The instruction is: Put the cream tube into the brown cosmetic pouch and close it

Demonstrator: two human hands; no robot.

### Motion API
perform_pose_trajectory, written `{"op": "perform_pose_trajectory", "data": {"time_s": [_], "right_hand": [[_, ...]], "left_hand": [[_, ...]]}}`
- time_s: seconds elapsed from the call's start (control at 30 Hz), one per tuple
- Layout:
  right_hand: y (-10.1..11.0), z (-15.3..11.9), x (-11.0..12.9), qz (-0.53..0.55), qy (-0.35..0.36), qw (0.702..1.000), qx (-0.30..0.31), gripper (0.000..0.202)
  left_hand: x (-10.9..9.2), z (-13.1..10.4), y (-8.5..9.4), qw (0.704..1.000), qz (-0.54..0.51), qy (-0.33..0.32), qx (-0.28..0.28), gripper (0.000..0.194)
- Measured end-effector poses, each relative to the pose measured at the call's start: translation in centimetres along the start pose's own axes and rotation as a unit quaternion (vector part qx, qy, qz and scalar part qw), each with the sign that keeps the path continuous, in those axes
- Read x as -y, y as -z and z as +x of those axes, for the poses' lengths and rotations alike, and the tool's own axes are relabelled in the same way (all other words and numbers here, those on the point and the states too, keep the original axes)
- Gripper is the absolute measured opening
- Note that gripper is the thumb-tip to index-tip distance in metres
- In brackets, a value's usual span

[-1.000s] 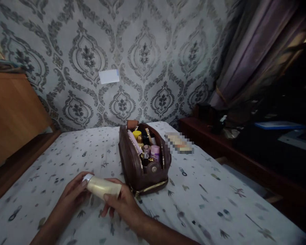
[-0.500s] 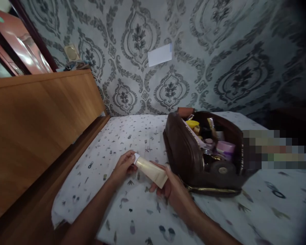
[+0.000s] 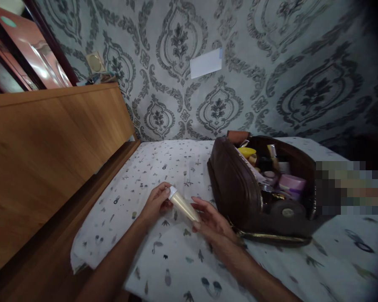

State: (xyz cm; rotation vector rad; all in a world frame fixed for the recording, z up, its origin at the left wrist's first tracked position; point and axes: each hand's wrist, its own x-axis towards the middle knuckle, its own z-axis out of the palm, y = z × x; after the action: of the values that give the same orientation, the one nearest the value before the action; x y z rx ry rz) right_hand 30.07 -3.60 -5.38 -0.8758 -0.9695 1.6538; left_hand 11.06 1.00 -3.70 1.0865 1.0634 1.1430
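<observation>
- Head view: my left hand (image 3: 157, 201) pinches the cream tube (image 3: 184, 206) by its cap (image 3: 173, 192), left of the brown bag (image 3: 236, 184).
- Half a second ago, the tube showed broader.
- My right hand (image 3: 216, 226) has spread, thumb at its lower end.

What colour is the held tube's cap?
White: the tube's cap shows best in the head view.

The bag (image 3: 233, 184) stands on the sheet (image 3: 173, 163), a jar (image 3: 292, 184) inside. Left of it, the tube (image 3: 184, 206) lies between left hand (image 3: 159, 200) and right hand (image 3: 212, 224). The panel (image 3: 56, 138) stands far left; the wall (image 3: 179, 105) behind bears a card (image 3: 206, 63).
</observation>
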Motion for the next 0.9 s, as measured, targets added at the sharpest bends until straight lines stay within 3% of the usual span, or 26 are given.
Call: {"op": "perform_pose_trajectory", "data": {"time_s": [0.27,0.57,0.7,0.9], "right_hand": [[0.22,0.69,-0.44,0.121,-0.076,0.989,-0.024,0.053],[0.27,0.52,-0.58,0.054,-0.084,0.995,-0.019,0.054],[-0.08,0.33,-0.42,0.079,-0.081,0.994,0.011,0.051],[-0.47,0.21,0.19,0.165,-0.148,0.974,0.049,0.053]], "left_hand": [[0.08,-0.03,0.13,1.000,-0.010,-0.009,-0.004,0.049],[-0.09,-0.31,0.10,1.000,-0.001,-0.007,0.000,0.045],[0.11,-0.23,0.27,1.000,-0.004,-0.017,0.013,0.043],[-0.06,-0.44,0.13,1.000,-0.003,-0.019,0.015,0.046]]}}
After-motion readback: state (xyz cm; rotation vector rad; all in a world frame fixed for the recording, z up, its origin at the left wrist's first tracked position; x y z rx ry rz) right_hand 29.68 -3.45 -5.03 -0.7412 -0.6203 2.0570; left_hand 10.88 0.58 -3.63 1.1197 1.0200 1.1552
